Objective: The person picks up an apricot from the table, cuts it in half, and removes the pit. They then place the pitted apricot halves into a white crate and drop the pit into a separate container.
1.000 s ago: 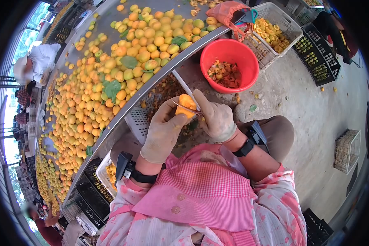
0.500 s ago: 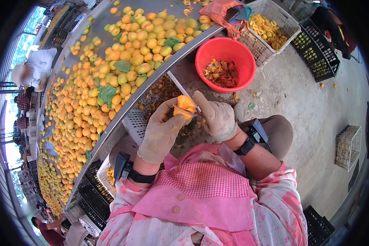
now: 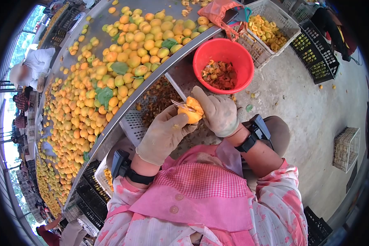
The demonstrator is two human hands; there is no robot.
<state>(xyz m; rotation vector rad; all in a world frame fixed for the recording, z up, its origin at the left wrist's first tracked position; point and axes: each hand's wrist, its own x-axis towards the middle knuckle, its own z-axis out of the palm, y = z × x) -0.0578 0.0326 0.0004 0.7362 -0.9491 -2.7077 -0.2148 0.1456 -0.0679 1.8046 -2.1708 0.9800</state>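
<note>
My left hand point(image 3: 162, 135), in a pale glove, grips an orange-yellow apricot point(image 3: 189, 117) between thumb and fingers. The fruit is cut, with its flesh opened out at the top. A thin metal knife point(image 3: 179, 105) passes through it, its tip pointing left. My right hand point(image 3: 219, 115), also gloved, is closed at the fruit's right side around the knife, whose handle is hidden by the fingers. Both hands are above the floor in front of my lap, near the red basin point(image 3: 247, 76), which contains fruit scraps.
A metal table point(image 3: 141, 88) heaped with apricots point(image 3: 110, 74) and some leaves curves along the left. Beyond the basin stands a white crate point(image 3: 293, 30) of cut fruit, beside black crates point(image 3: 326, 61). Another white crate point(image 3: 346, 147) is at right. A person point(image 3: 39, 65) sits across the table.
The knife has swung from the fruit's lower right to pass through it, tip leftward. The apricot has turned and opened further, and both hands have come closer together.
</note>
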